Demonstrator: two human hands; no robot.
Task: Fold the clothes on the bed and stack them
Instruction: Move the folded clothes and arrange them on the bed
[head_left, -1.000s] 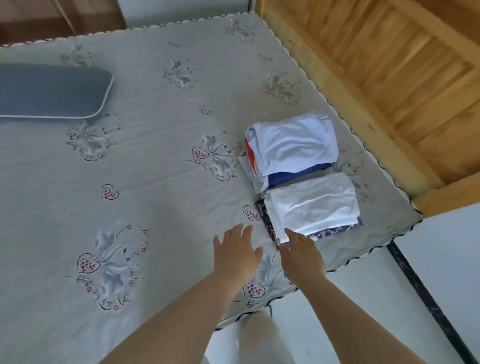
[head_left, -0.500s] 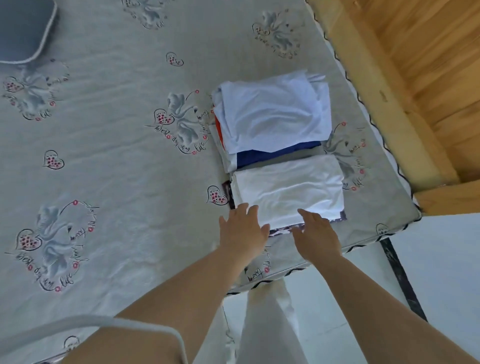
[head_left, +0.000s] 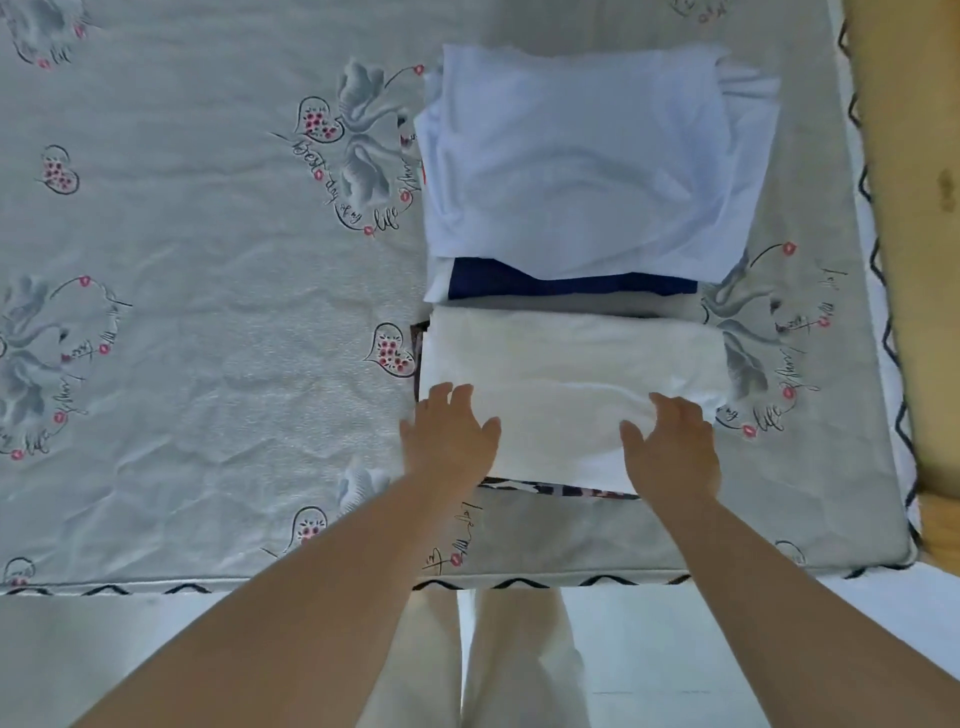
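You see a white top (head_left: 571, 374) over dark print, a pale-blue top (head_left: 582, 161) over navy, and a grey bedspread (head_left: 208, 312) with pink hearts.

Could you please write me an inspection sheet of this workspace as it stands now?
Surface: bed with a grey printed cover, creased.
Job's things: near pile, white top over a patterned piece; far pile, pale blue top over navy and white pieces. The piles lie side by side, touching or nearly so.
Clutter: nothing seen.
Hands: left hand flat, fingers spread, at the near pile's left end; right hand flat on its right end.
Cables: nothing seen.
Surroundings: wooden frame along the right edge; pale floor and the person's white trousers below.
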